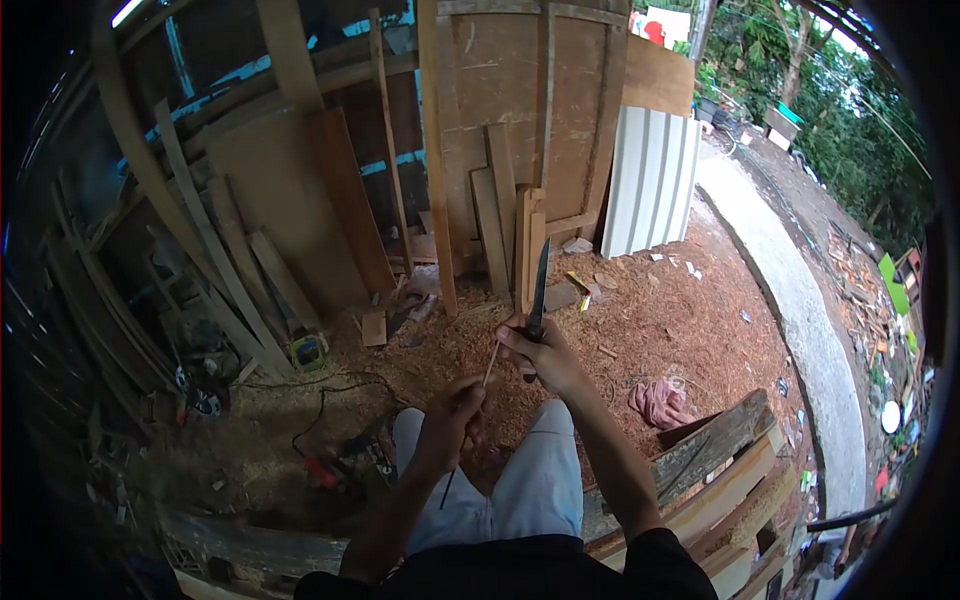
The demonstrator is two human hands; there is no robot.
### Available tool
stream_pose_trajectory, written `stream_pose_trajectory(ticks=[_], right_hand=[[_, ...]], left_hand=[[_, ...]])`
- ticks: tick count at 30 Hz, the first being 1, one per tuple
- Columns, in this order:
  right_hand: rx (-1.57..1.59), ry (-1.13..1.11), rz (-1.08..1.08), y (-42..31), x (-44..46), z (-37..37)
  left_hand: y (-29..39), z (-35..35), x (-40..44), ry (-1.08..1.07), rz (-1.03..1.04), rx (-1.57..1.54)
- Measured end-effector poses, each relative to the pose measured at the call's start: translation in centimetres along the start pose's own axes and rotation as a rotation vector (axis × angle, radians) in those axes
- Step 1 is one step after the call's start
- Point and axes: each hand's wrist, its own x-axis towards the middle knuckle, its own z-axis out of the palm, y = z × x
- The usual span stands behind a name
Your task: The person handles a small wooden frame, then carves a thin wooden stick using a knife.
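Observation:
In the head view, my left hand (452, 422) is closed around a thin wooden stick (491, 364), above my knees. The stick slants up to the right; its darker lower end comes out below my fist. My right hand (548, 360) grips a knife (541, 290) by its dark handle, the blade pointing up and away from me. The fingertips of that hand are at the stick's upper end, but whether they pinch it I cannot tell. The blade stands apart from the stick.
Planks (497, 215) lean on a plywood wall (505, 80). Wood shavings (660, 300) cover the ground. A pink cloth (662, 402) lies at right beside stacked timber (715, 440). A red power tool (325, 475) sits at lower left. White corrugated sheet (650, 180) stands near a concrete path (790, 260).

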Motion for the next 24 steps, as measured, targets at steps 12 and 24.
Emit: stream_pose_trajectory(ticks=[12,24], right_hand=[[-1.124,0.286,-0.508,0.8,-2.5,1.9],[-1.518,0.327,-0.451,1.6,-2.6,2.8]], left_hand=[[2.5,0.2,-0.2,-0.166,-0.053,-0.363],[0.2,0.9,-0.5,0.019,-0.004,-0.089]])
